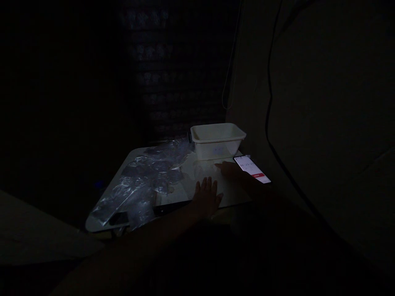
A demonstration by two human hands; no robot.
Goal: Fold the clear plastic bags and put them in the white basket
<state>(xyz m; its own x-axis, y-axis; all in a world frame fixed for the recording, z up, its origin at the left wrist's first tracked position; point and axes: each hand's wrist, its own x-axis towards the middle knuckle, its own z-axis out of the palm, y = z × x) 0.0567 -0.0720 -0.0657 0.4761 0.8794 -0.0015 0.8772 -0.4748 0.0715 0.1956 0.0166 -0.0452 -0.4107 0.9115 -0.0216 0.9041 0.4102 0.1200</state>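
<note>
In dim light, my left hand [206,198] rests at the near edge of a pale table [230,196], its fingers spread and nothing in it. Farther right and a little beyond, my right hand [228,169] is over the tabletop with one finger pointing left; its other fingers are dark and hard to make out. A faint clear sheet or bag [199,169] lies by that fingertip. Many crinkled clear plastic bags [138,176] cover the left part of the table. Just right of my right hand lies a lit phone [251,168] showing a timer.
An off-white plastic tub [217,144] stands at the table's back right. A dark cable [269,102] hangs along the right wall, and a thin cord loops down behind the tub. Dark slats rise behind the table.
</note>
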